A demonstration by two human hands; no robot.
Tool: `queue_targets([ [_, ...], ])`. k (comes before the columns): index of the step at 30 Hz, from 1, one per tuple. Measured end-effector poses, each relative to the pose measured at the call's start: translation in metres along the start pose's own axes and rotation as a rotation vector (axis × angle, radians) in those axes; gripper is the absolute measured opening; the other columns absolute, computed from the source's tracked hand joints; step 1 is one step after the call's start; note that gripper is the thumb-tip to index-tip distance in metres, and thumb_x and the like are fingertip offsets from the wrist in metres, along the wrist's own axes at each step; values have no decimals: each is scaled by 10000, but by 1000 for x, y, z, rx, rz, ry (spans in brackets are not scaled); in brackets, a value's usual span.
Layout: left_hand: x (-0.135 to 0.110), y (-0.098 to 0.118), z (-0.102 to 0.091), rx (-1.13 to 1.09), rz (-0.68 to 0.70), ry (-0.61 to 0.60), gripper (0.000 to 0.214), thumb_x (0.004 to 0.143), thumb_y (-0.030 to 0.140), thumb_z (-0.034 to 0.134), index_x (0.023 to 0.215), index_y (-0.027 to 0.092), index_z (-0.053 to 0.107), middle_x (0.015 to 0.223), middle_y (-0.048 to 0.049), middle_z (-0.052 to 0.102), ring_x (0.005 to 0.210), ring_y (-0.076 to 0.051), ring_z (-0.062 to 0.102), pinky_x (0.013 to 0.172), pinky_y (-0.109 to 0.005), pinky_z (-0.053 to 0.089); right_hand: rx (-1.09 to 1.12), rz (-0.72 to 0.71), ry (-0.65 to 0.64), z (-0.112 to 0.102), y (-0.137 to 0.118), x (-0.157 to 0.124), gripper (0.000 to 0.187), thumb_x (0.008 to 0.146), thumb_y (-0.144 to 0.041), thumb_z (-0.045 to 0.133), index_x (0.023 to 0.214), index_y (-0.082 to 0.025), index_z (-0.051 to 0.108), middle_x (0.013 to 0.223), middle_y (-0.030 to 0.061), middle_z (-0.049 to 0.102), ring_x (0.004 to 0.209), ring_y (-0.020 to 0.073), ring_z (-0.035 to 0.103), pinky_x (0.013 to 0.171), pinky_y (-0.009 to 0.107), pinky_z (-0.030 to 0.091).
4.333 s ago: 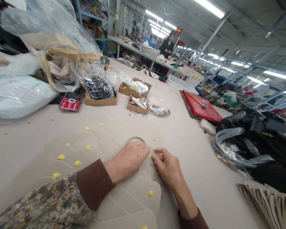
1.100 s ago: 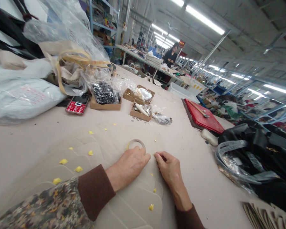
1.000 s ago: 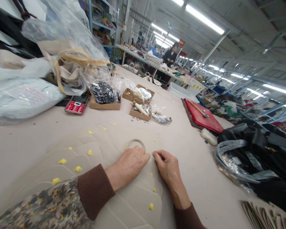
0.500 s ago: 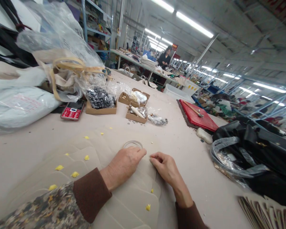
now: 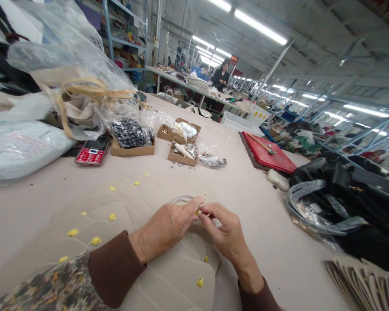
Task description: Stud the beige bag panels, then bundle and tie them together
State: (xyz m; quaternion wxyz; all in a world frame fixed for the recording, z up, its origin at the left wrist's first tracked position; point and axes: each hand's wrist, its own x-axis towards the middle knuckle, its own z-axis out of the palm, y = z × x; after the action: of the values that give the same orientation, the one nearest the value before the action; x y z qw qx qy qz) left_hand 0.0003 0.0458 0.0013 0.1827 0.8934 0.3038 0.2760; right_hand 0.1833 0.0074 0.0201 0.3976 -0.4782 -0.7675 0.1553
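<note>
Beige pieces [image 5: 175,276]: overlapping on the table [image 5: 266,242], under the left hand
Left hand [image 5: 164,229]: nearly closed, fingertips pinching a yellow bit [image 5: 197,212]
Right hand [image 5: 228,231]: fingers curled, tips closed at that bit
Ring [image 5: 182,198]: just beyond the left hand
Boxes [image 5: 132,150]: farther back

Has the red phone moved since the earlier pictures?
No. Against the cardboard box beside it, the red phone lies in the same spot; the view itself shifted.
</note>
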Motion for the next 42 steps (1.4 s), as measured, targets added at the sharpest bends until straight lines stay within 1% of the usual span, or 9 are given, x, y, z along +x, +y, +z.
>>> queue_targets([
  [6, 2, 5, -6, -20, -52, -73, 235, 958, 143, 420, 1188, 187, 439, 929, -40, 678, 845, -211, 681, 672, -284, 478, -179, -81, 73, 10, 1, -3, 161, 866, -104, 491, 816, -172, 628, 704, 22, 651, 615, 120, 589, 617, 234, 480],
  [11, 5, 4, -8, -2, -109, -91, 86, 962, 162, 426, 954, 196, 505, 805, 1, 617, 721, -180, 626, 603, -266, 395, -222, -7, 131, 17, 1, -7, 166, 815, -109, 492, 757, -171, 634, 656, 9, 629, 565, 111, 576, 580, 220, 462],
  [14, 6, 6, -5, 33, -94, -16, 133, 938, 132, 441, 830, 194, 490, 723, 14, 576, 640, -161, 574, 576, -268, 357, -79, 181, 145, 18, -2, -5, 140, 796, -160, 526, 751, -170, 658, 642, 4, 648, 538, 109, 579, 551, 215, 459],
  [18, 8, 13, 2, 68, 10, 92, 176, 950, 147, 404, 800, 190, 485, 672, 21, 544, 575, -144, 517, 552, -275, 333, 240, 592, 221, 12, 9, -1, 153, 772, -293, 587, 710, -163, 637, 535, -19, 612, 439, 113, 552, 442, 208, 427],
  [22, 14, 6, 5, 184, -45, 25, 150, 962, 165, 422, 843, 182, 512, 751, -2, 593, 686, -163, 551, 623, -279, 373, 326, 738, 279, 2, 36, -2, 238, 733, -385, 645, 724, -148, 642, 536, -11, 616, 448, 120, 562, 450, 215, 441],
  [27, 20, -11, 6, 318, -143, -148, 139, 937, 112, 427, 909, 168, 551, 906, -61, 609, 889, -232, 536, 820, -370, 416, 369, 781, 165, 0, 54, -6, 313, 730, -438, 681, 788, -131, 669, 619, 26, 672, 513, 113, 588, 529, 218, 475],
  [30, 18, -10, 5, 262, -157, -195, 147, 923, 99, 422, 921, 170, 551, 867, -53, 590, 853, -229, 520, 798, -369, 422, 387, 800, 126, -2, 53, -7, 326, 714, -446, 692, 780, -128, 666, 608, 30, 672, 494, 113, 589, 513, 220, 479],
  [35, 14, -2, 0, 216, -128, -259, 190, 878, 35, 420, 932, 164, 548, 864, -48, 584, 811, -218, 507, 721, -339, 409, 411, 870, -82, -9, 45, -9, 292, 691, -416, 703, 721, -131, 646, 551, -1, 628, 417, 81, 525, 432, 186, 429],
  [42, 14, -4, -1, 243, -122, -275, 211, 877, 26, 412, 959, 160, 553, 882, -57, 589, 847, -228, 507, 742, -346, 410, 81, 772, -155, -1, 37, -9, 186, 756, -323, 582, 706, -158, 651, 520, -26, 579, 443, 98, 513, 450, 193, 437],
])
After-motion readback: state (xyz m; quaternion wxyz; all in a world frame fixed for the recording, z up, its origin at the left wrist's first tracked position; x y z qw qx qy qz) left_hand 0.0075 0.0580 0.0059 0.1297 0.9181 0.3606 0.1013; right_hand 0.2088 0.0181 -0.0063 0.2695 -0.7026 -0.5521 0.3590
